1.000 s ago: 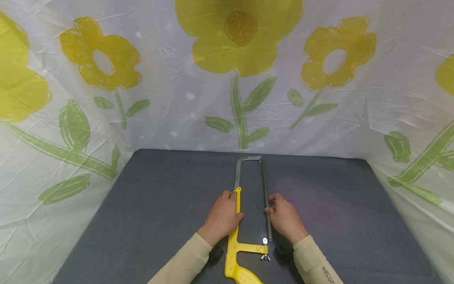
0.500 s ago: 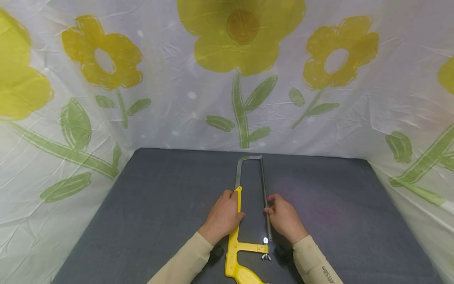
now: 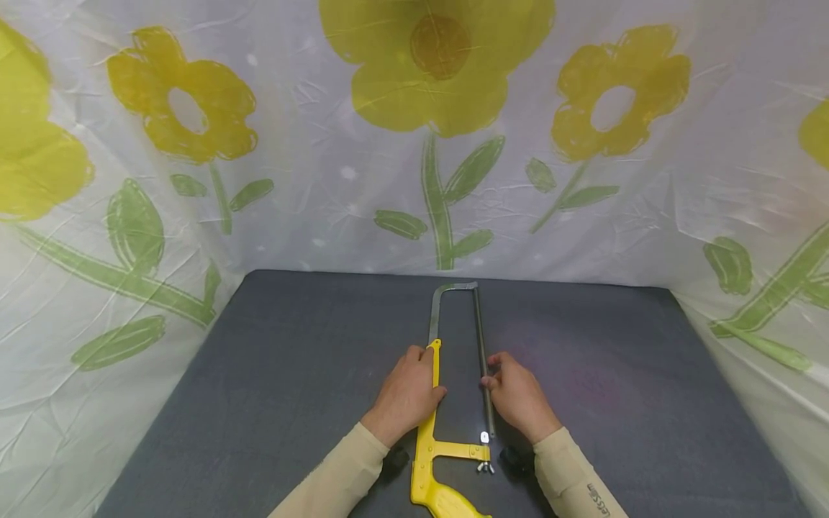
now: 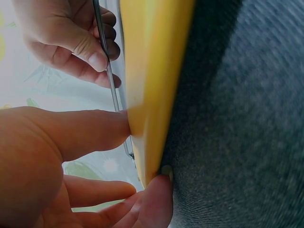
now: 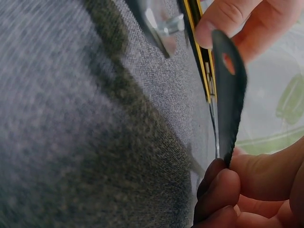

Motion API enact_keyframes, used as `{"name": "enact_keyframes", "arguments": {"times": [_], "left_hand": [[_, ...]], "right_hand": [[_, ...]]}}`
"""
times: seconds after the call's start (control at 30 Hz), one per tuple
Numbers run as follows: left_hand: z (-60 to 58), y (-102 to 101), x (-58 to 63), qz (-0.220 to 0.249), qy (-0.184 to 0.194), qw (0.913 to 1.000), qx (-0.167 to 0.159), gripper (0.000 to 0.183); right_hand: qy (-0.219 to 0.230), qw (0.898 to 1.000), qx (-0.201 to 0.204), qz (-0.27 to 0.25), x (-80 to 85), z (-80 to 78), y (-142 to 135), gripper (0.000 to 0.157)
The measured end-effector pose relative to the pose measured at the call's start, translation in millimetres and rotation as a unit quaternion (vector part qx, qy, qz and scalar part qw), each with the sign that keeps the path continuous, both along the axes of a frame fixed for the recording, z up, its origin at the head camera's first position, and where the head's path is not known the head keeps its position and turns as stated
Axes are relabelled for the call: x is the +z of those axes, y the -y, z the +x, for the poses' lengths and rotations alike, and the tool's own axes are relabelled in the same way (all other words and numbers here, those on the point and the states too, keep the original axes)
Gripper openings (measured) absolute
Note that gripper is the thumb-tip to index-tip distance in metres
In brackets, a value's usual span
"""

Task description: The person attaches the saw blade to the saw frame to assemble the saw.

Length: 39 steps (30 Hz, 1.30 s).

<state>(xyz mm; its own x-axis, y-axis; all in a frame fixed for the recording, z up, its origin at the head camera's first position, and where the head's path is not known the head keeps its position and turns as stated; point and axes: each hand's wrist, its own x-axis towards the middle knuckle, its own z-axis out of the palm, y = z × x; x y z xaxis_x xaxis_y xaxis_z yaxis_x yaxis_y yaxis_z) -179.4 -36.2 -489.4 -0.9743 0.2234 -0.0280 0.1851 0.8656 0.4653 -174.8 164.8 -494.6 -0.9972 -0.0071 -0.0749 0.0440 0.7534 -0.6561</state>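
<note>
A hacksaw [image 3: 424,453] with a yellow handle and silver front bow lies on the dark table, its handle toward me. My left hand [image 3: 403,394] grips the yellow back of the frame, thumb on the inner side. On the other side my right hand [image 3: 520,399] pinches the thin grey saw blade [image 3: 481,324] between thumb and fingers. The blade's far end meets the tip of the silver bow. Its near end, with a hole, lies beside the silver blade holder [image 3: 484,437], apart from it. In the right wrist view the toothed edge of the blade [image 5: 227,109] shows.
A wing nut [image 3: 485,468] sits at the near arm of the frame. The dark grey tabletop [image 3: 291,360] spreads to both sides. Behind it hangs a white curtain [image 3: 291,216] with yellow flowers. Black items [image 3: 516,460] are under the wrists.
</note>
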Motion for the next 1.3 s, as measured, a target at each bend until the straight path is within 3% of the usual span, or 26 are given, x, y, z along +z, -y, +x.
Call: {"name": "enact_keyframes", "arguments": {"times": [0.5,0.83,1.3], "left_hand": [[-0.9,0.1,-1.3,-0.002,0.001,1.0,-0.003,0.073],[-1.1,0.4,-3.0,-0.004,-0.002,1.0,-0.002,0.072],[-1.0,0.8,-3.6,-0.008,-0.006,0.9999,-0.003,0.071]], "right_hand": [[0.002,1.0,0.0,-0.007,-2.1,-0.3,-0.7,0.03],[0.009,1.0,-0.001,-0.007,-1.3,-0.1,-0.3,0.046],[0.007,1.0,0.0,-0.015,-0.5,0.1,1.2,0.05]]}}
